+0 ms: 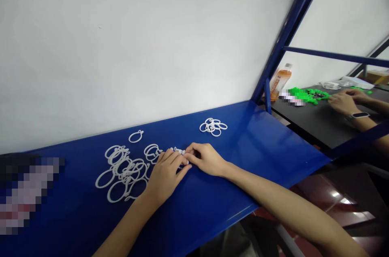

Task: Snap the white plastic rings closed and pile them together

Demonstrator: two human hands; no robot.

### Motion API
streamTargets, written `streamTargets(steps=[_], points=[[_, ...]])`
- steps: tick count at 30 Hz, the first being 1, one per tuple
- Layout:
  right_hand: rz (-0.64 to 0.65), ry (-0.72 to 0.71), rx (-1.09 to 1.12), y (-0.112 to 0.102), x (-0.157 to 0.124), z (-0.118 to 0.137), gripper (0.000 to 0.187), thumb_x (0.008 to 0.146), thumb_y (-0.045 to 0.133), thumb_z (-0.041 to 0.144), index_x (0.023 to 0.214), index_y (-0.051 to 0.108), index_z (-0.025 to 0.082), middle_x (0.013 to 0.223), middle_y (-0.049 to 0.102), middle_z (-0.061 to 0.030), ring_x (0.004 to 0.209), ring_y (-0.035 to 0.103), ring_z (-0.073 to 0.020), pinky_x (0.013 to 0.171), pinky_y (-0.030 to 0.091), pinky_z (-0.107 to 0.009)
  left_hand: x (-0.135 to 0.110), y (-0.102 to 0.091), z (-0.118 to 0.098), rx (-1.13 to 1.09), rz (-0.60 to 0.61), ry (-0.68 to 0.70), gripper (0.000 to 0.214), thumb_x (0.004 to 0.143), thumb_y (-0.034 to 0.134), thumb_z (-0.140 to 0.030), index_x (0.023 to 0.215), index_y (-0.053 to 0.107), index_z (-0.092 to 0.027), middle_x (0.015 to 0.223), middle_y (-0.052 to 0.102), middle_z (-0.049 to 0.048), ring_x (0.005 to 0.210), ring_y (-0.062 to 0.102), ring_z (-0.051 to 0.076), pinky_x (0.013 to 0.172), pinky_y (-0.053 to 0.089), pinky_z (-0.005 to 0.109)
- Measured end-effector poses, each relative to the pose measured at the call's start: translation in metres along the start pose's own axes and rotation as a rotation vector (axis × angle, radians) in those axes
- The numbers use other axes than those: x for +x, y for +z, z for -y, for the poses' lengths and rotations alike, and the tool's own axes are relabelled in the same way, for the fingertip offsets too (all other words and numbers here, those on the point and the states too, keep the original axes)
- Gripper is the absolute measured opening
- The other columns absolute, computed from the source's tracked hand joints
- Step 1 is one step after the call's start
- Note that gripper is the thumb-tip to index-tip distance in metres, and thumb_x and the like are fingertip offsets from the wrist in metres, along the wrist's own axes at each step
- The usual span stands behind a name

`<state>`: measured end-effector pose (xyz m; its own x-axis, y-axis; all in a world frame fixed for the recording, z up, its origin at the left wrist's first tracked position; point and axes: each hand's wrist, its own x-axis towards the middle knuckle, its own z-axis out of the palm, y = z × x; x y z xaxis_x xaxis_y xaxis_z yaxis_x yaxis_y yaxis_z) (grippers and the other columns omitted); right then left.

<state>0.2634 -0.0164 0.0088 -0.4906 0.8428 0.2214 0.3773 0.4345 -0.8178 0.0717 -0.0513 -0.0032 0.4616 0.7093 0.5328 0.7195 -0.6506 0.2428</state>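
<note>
My left hand [164, 178] rests low over the blue table with its fingers curled. Its fingertips meet those of my right hand [208, 160], which pinches from the other side. Between them a bit of white plastic curtain ring [179, 151] shows; my fingers hide most of it. Left of my left hand lies a loose pile of white curtain rings [117, 191] with small eyelets. A few more rings [151, 152] lie just behind that hand's knuckles. One single ring [135, 137] sits apart, farther back. Beyond my right hand is a small cluster of joined rings [213, 126].
The blue table [243, 143] meets a white wall [152, 46]. A blue metal frame [282, 42] rises at its right. Beyond, a co-worker's hands [346, 101] handle green pieces [306, 95] on a black table, near an orange drink bottle [280, 83]. A blurred-out item [30, 196] lies left.
</note>
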Motion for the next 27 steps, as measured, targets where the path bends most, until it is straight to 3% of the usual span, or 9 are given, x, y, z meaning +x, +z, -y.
streamTargets(steps=[3,7,11,18,27], points=[[-0.018,0.027,0.060,0.001,0.001,-0.002,0.010,0.093,0.061,0.025,0.093,0.066,0.017,0.073,0.068,0.0016,0.065,0.063,-0.0109,0.062,0.046,-0.021,0.000,-0.001,0.002,-0.009,0.007,0.031,0.011,0.095,0.058,-0.026,0.086,0.060,-0.021,0.085,0.065,0.0002,0.084,0.057,0.019,0.082,0.045,0.035],[-0.057,0.002,0.055,-0.002,0.003,-0.004,0.006,0.091,0.062,0.021,0.092,0.066,0.017,0.072,0.067,0.0021,0.063,0.061,-0.0103,0.062,0.045,-0.021,-0.001,-0.007,0.007,0.071,-0.035,-0.028,0.012,0.095,0.059,-0.031,0.097,0.061,-0.020,0.099,0.065,0.0042,0.096,0.059,0.022,0.089,0.045,0.038],[-0.079,-0.024,-0.018,-0.004,0.005,-0.005,0.008,0.093,0.060,0.021,0.091,0.067,0.017,0.073,0.066,0.0017,0.063,0.058,-0.0104,0.061,0.043,-0.021,-0.003,-0.007,0.011,0.163,0.057,-0.087,0.022,0.090,0.064,-0.040,0.101,0.063,-0.022,0.101,0.065,0.0041,0.098,0.059,0.026,0.088,0.045,0.041],[-0.108,-0.128,-0.237,-0.010,0.009,-0.012,0.016,0.097,0.057,0.022,0.092,0.071,0.017,0.083,0.068,-0.0031,0.076,0.061,-0.0133,0.074,0.046,-0.025,-0.001,-0.004,0.012,0.261,0.139,-0.132,0.016,0.094,0.057,-0.036,0.091,0.066,-0.024,0.096,0.065,0.0044,0.093,0.058,0.025,0.084,0.041,0.041],[-0.052,-0.073,-0.401,-0.013,0.010,-0.022,0.024,0.102,0.053,0.031,0.102,0.074,0.020,0.093,0.071,-0.0062,0.088,0.064,-0.0179,0.084,0.047,-0.030,0.003,-0.009,0.007,0.381,0.208,-0.165,0.023,0.096,0.051,-0.039,0.100,0.069,-0.025,0.097,0.066,0.0060,0.096,0.058,0.028,0.085,0.040,0.043]])
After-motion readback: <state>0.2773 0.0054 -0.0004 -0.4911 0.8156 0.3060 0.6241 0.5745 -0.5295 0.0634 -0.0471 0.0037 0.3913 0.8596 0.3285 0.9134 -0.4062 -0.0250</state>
